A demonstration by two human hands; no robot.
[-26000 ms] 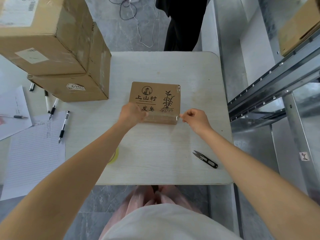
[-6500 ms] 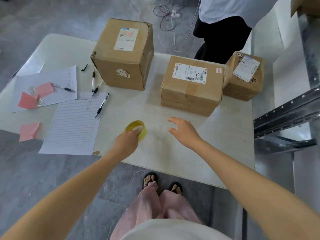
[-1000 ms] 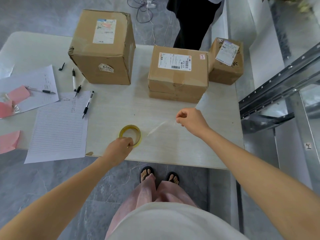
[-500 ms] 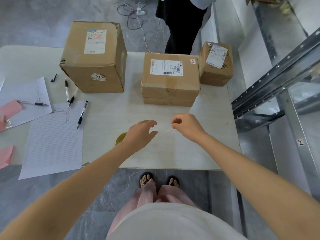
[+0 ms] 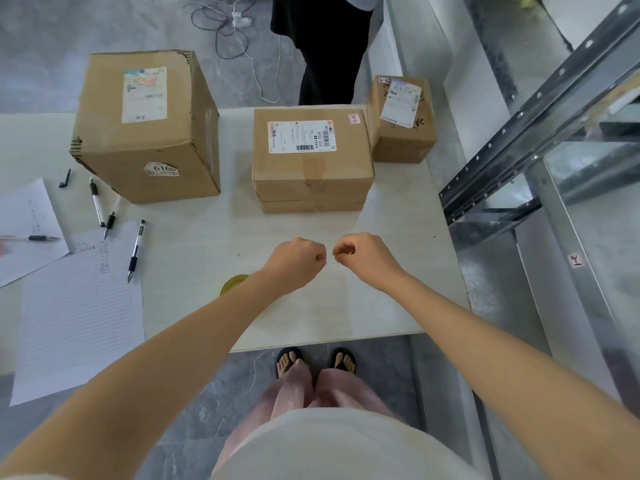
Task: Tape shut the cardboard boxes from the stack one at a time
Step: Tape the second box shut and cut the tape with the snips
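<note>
Three groups of cardboard boxes stand at the back of the white table (image 5: 194, 244): a tall box (image 5: 145, 133) on the left, a flat labelled box (image 5: 311, 161) on a thinner one in the middle, and a small box (image 5: 401, 123) at the right. My left hand (image 5: 294, 263) and my right hand (image 5: 363, 259) hover close together in front of the middle boxes. Their fingers are curled, pinching a clear tape strip that barely shows. The yellow tape roll (image 5: 233, 284) lies on the table, partly hidden by my left forearm.
Several pens (image 5: 135, 249) and sheets of paper (image 5: 79, 306) lie at the left. A person in black (image 5: 322, 46) stands behind the table, with cables (image 5: 239, 26) on the floor. A metal rack (image 5: 540, 133) runs along the right side.
My left hand has left the tape roll and moved right to meet my right hand, closing from open fingers into a curled pinch. My right hand stayed about where it was.
</note>
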